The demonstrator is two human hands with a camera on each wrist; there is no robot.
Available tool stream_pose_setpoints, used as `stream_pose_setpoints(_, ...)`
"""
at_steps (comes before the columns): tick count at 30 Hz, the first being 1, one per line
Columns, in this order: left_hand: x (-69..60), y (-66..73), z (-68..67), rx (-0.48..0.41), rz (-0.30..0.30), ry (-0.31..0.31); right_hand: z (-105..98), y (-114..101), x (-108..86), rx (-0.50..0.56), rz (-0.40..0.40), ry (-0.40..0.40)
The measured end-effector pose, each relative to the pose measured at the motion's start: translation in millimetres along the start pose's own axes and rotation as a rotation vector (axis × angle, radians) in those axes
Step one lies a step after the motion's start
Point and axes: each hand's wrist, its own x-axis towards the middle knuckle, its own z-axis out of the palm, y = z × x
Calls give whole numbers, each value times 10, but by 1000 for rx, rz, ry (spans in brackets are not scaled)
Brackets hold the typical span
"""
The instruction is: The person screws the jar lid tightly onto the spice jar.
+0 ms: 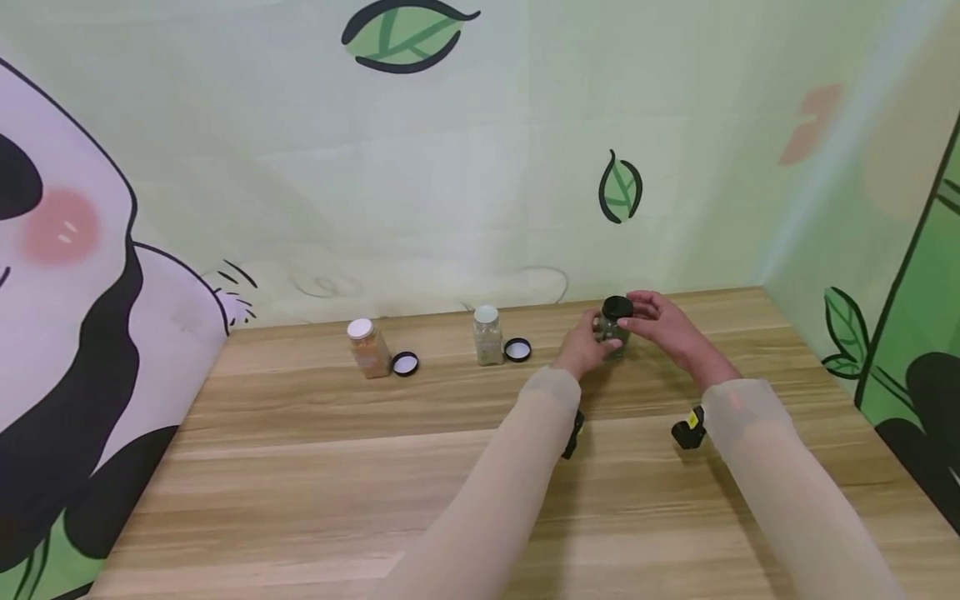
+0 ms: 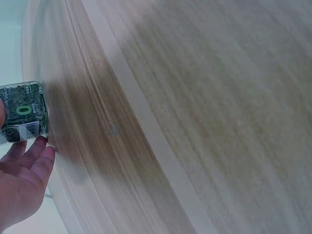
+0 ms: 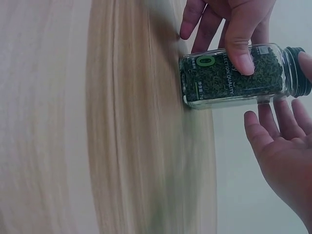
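Note:
A square glass jar of dried green herbs [image 3: 224, 80] stands upright at the right back of the table, its printed label and barcode partly showing. My left hand [image 1: 583, 345] grips the jar's body, thumb across the front. My right hand [image 1: 670, 332] is at the top, its thumb on the black lid [image 1: 618, 307]. In the right wrist view, the right-hand fingers curl beside the jar's neck, and the lid's far end is partly cut off. The left wrist view shows the left hand's fingers [image 2: 41, 156] by the jar's lower part.
To the left stand a jar with pale contents [image 1: 489, 340] and a jar with orange-pink contents [image 1: 371, 352], both white-topped. Beside each lies a black lid, one near the middle [image 1: 517, 350] and one farther left [image 1: 405, 364]. A printed backdrop [image 1: 480, 208] rises behind the table.

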Motion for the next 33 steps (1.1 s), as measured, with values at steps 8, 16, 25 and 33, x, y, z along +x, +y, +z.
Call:
stream_pose_setpoints(8, 23, -12, 8, 2, -4, 2, -14, 18, 19, -61, -17, 10)
stream_pose_setpoints(16, 44, -33, 25, -10, -7, -2, -22, 25, 19, -39, -23, -17)
stream_pose_setpoints(25, 54, -32, 30, 8, -11, 0, -13, 4, 3, -49, -23, 8)
stream_pose_setpoints(33, 64, -39, 29, 11, -6, -1, -15, -10, -7, -101, -19, -18)
